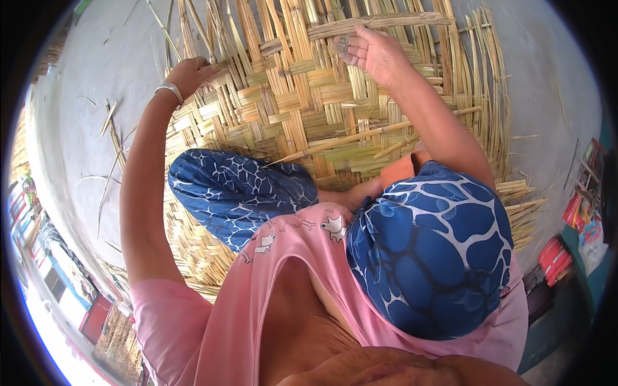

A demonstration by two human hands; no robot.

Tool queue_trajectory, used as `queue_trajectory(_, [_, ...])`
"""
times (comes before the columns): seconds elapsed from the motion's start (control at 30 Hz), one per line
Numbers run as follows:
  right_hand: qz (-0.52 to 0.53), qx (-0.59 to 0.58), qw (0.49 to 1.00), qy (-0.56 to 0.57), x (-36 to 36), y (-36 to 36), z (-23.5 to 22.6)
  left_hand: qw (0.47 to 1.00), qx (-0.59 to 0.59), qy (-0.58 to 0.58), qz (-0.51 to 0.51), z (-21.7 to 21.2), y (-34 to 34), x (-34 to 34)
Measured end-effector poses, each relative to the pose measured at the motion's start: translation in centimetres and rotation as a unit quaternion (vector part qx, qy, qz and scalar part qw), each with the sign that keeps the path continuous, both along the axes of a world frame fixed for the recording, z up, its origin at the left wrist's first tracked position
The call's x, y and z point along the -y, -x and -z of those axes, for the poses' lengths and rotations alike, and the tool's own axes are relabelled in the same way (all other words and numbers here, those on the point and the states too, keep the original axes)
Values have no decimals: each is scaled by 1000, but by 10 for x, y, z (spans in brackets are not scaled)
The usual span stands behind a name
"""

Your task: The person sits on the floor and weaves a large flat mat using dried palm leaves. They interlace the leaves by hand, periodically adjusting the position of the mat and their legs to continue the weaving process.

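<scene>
- The woven mat [293, 128] lies on the grey floor [537, 77], ahead of and beneath the seated person, its unwoven strips fanning out at the far side.
- A broad flat strip [393, 20] runs crosswise over those far strips, between the two hands.
- The left hand [195, 74] reaches to the mat's far left part, fingers bent over the strips; whether it pinches one, I cannot tell. A pale bracelet [170, 91] circles that wrist.
- The right hand [373, 55] is just beneath the flat strip, palm partly showing, fingers loosely spread and thumb up beside the strip.
- The right forearm [434, 116] hides some of the weave.
- Both knees, in blue patterned trousers [431, 251], cover much of the mat's nearer part.
- A thin loose stalk [380, 130] slants across the weave, passing by the right forearm.
- Loose stalks [116, 145] litter the floor left of the mat.
- Well to the right sit a red bundle [553, 260] and colourful packets [579, 215].
</scene>
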State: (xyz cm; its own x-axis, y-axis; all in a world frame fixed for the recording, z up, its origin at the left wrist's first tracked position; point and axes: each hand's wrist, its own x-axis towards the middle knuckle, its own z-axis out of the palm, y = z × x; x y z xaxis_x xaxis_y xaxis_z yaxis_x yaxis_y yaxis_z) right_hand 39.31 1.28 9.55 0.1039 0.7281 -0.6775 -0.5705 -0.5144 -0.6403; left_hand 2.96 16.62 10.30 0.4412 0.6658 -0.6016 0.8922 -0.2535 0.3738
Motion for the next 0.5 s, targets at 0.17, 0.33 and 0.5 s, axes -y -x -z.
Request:
queue_trajectory(0.17, [-304, 305, 901, -51, 6, 7, -11, 999, -25, -12, -24, 9, -5, 7])
queue_trajectory(0.33, [-306, 732, 508, -336, -29, -8, 0, 999, -38, -35, 12, 5, -16, 12])
queue_trajectory(0.5, [-546, 717, 396, -176, -56, -25, -6, 999, -42, -30, -4, 10, -18, 16])
